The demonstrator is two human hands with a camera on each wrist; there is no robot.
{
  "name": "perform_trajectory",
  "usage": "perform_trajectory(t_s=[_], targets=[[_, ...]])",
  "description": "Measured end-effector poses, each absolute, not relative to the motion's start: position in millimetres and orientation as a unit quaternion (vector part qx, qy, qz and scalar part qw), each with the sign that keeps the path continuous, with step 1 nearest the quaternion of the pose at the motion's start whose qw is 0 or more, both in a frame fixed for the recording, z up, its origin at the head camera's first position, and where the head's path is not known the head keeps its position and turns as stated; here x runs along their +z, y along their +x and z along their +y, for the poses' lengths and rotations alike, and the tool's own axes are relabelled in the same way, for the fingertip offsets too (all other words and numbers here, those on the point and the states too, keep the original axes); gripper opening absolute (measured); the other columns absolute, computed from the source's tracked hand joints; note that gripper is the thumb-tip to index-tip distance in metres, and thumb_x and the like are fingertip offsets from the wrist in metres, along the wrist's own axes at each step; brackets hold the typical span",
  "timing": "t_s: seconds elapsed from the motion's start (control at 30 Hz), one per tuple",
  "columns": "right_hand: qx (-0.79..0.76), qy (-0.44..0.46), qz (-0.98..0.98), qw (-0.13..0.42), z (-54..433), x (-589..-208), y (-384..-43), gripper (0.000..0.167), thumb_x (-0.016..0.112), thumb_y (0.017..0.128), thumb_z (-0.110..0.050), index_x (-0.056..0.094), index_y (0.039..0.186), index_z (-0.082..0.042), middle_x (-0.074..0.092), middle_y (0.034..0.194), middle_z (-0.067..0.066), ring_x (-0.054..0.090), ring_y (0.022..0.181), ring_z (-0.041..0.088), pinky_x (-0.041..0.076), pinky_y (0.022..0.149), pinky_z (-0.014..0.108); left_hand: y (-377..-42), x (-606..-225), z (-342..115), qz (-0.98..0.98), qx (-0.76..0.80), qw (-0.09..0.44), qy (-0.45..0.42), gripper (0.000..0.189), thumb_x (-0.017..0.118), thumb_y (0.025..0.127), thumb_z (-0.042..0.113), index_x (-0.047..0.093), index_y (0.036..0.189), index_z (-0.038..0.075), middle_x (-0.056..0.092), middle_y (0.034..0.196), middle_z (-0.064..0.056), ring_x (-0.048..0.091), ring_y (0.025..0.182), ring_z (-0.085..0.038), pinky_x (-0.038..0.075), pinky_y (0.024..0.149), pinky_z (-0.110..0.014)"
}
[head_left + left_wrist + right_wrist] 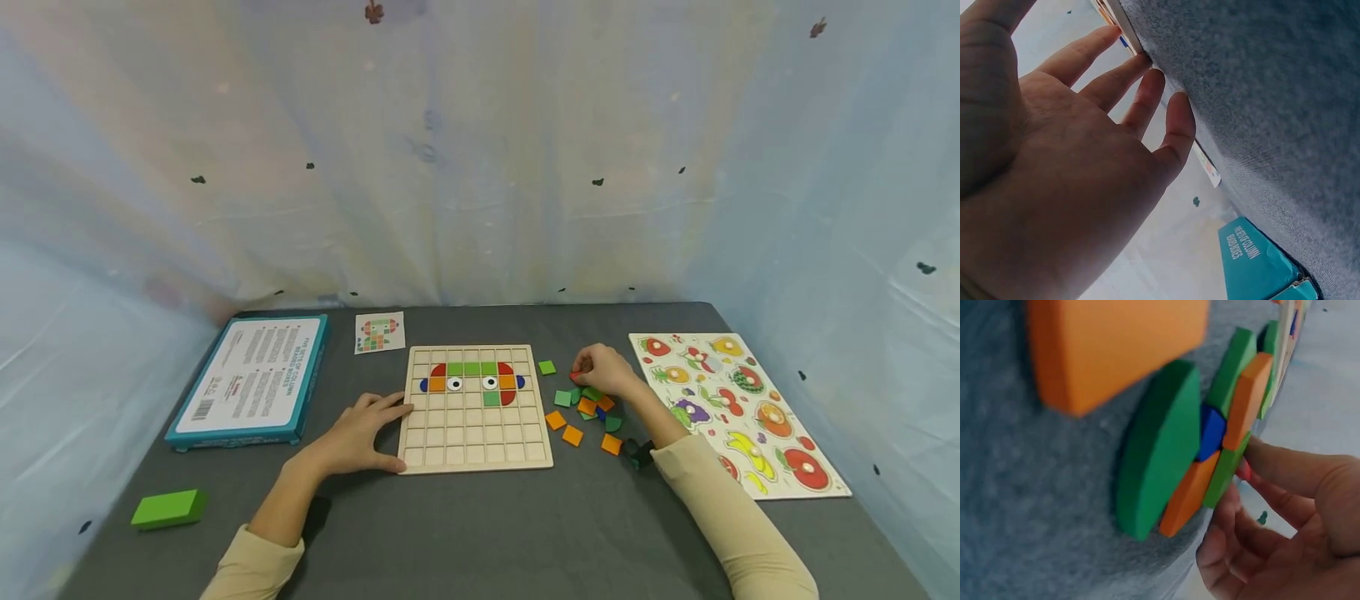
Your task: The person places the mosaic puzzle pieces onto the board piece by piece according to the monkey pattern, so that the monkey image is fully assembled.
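On a grey surface (450, 542), the outspread left hand (351, 442) touches the gridded wooden board (455, 436); the right hand (607, 371) pinches a red piece (575, 377).

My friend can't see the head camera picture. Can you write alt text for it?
A person's left hand touches a wooden grid board partly filled with colourful tiles, two showing eyes, while their right hand pinches a red piece beside loose tiles. On the dark table around them are a picture card, teal box, green block and fruit board.
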State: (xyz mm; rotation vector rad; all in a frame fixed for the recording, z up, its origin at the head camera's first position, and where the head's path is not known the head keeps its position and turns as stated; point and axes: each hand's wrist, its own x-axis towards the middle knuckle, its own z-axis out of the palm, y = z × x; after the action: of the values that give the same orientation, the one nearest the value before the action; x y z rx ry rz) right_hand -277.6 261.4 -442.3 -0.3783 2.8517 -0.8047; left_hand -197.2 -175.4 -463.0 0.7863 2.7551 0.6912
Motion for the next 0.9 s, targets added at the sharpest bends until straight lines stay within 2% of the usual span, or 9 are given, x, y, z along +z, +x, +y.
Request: perform_trajectory(t_s=[0.27,0.37,0.5,0.67,0.77,0.9], targets=[[-0.214,-0.165,0.962,0.024,235,-440,-281,0.022,0.075,0.089,-0.01,0.072,0.108,0.001,0.059,0.096,0.015,0.056,0.086,0.03,0.048,0.075,0.046,-197,-463,-176,0.93,0.234,0.093,0.267,0.095,0.084,0.072,0.054,0.049,0.148,0.01,0.035,0.157,-0.017,0.035,0.13,-0.037,0.032,0.098,-0.066],[-0.189,-0.186,0.964,0.033,225,-439,-284,0.023,0.076,0.089,-0.011,0.072,0.109,-0.001,0.058,0.095,0.013,0.054,0.085,0.028,0.045,0.075,0.046,-197,-464,-176,0.931,0.232,0.094,0.267,0.095,0.084,0.073,0.054,0.049,0.149,0.01,0.035,0.157,-0.017,0.035,0.13,-0.037,0.032,0.099,-0.066],[-0.173,-0.189,0.965,0.061,218,-436,-288,0.019,0.077,0.087,-0.008,0.069,0.103,-0.002,0.06,0.091,0.01,0.055,0.082,0.024,0.046,0.075,0.044,-197,-464,-175,0.931,0.232,0.094,0.267,0.094,0.084,0.073,0.053,0.048,0.149,0.01,0.035,0.157,-0.017,0.035,0.13,-0.037,0.033,0.099,-0.066],[-0.221,-0.196,0.952,0.075,216,-432,-290,0.016,0.077,0.085,0.0,0.065,0.095,0.002,0.06,0.082,0.01,0.055,0.073,0.023,0.048,0.07,0.039,-197,-464,-174,0.93,0.232,0.096,0.269,0.094,0.084,0.073,0.053,0.048,0.149,0.01,0.035,0.157,-0.017,0.036,0.13,-0.037,0.033,0.098,-0.066],[-0.251,-0.207,0.944,0.053,211,-432,-290,0.014,0.073,0.088,0.002,0.067,0.1,0.003,0.06,0.084,0.009,0.054,0.073,0.021,0.048,0.069,0.037,-197,-464,-174,0.929,0.233,0.094,0.27,0.094,0.084,0.073,0.053,0.049,0.148,0.009,0.035,0.157,-0.017,0.036,0.129,-0.037,0.033,0.098,-0.066],[-0.308,-0.236,0.921,0.03,191,-433,-290,0.019,0.068,0.092,0.002,0.068,0.111,0.004,0.062,0.088,0.01,0.055,0.075,0.02,0.047,0.069,0.036,-197,-464,-176,0.93,0.232,0.09,0.272,0.093,0.085,0.073,0.052,0.049,0.148,0.009,0.035,0.157,-0.018,0.036,0.129,-0.037,0.033,0.098,-0.067]])
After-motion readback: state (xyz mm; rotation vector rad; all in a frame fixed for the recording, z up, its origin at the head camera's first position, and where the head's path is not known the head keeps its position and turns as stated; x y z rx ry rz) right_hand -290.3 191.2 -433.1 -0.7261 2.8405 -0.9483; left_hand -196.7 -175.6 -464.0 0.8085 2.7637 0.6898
